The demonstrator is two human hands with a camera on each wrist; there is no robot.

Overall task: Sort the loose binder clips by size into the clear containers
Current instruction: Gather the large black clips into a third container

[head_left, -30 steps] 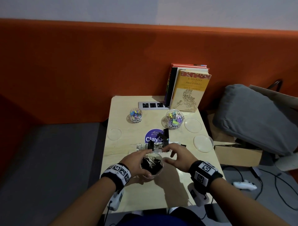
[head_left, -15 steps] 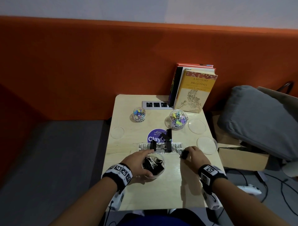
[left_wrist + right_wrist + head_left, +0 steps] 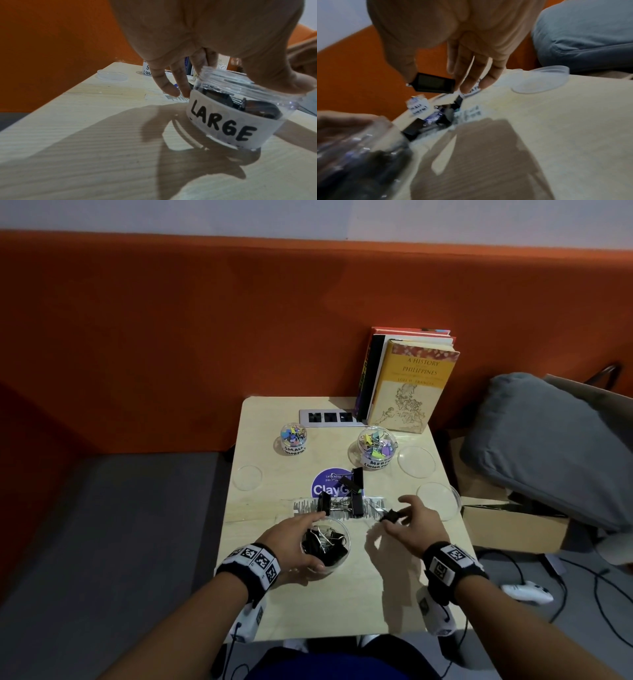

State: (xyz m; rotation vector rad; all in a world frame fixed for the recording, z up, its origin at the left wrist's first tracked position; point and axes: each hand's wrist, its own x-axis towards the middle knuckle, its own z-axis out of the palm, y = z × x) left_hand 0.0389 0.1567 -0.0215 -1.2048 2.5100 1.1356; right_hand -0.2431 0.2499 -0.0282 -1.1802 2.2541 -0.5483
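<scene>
My left hand (image 3: 298,546) grips the clear container labelled LARGE (image 3: 226,119), which stands on the wooden table (image 3: 342,604) and holds several black binder clips (image 3: 323,542). My right hand (image 3: 407,525) pinches one black binder clip (image 3: 390,516) (image 3: 435,83) between thumb and fingers, just right of the container and above the table. Several loose black clips (image 3: 342,498) lie beyond the container, on and near a purple sticker. Two more clear containers stand further back: one labelled small (image 3: 293,438) and one medium (image 3: 376,447), both with coloured clips.
Three clear lids lie on the table, one at left (image 3: 247,478) and two at right (image 3: 416,462) (image 3: 438,501). Books (image 3: 407,385) and a socket strip (image 3: 329,417) stand at the back edge. A grey cushion (image 3: 548,446) and a cardboard box (image 3: 513,525) sit to the right.
My right hand moved from above the large container out to the right and picked up a black clip, which it now holds lifted. My left hand stayed on the container.
</scene>
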